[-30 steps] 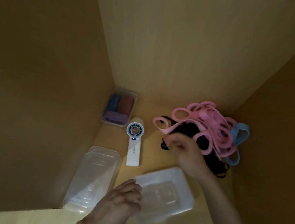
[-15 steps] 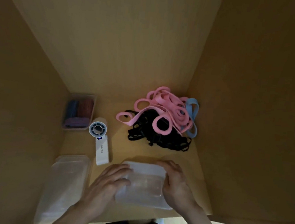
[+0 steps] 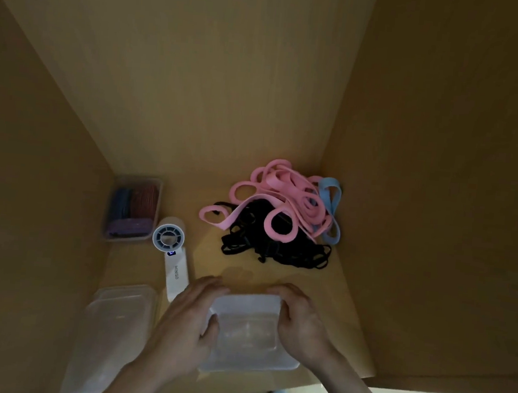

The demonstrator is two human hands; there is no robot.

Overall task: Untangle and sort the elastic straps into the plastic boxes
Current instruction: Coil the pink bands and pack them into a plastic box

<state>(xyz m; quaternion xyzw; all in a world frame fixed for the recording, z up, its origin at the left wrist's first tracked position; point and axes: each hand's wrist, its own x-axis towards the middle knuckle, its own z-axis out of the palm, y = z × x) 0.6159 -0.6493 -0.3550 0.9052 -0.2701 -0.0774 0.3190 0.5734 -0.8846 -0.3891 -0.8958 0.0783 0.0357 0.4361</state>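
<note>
Now both your hands hold the clear plastic box (image 3: 249,333) at the near edge of the wooden shelf (image 3: 208,264). Your left hand (image 3: 187,324) grips its left side, thumb over the rim, and your right hand (image 3: 299,325) curls round the far right corner. Beyond it lie the tangled pink straps (image 3: 280,192), on top of the black straps (image 3: 278,248), with the blue straps (image 3: 329,196) by the right wall. A second clear box (image 3: 115,324), a MINISO handheld fan (image 3: 173,261) and a small filled box (image 3: 133,208) sit to the left.

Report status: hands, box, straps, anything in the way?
Gripping the box by its sides: left hand, right hand. Tangled straps piled beyond it, none inside. A fan lies left, not between.
</note>
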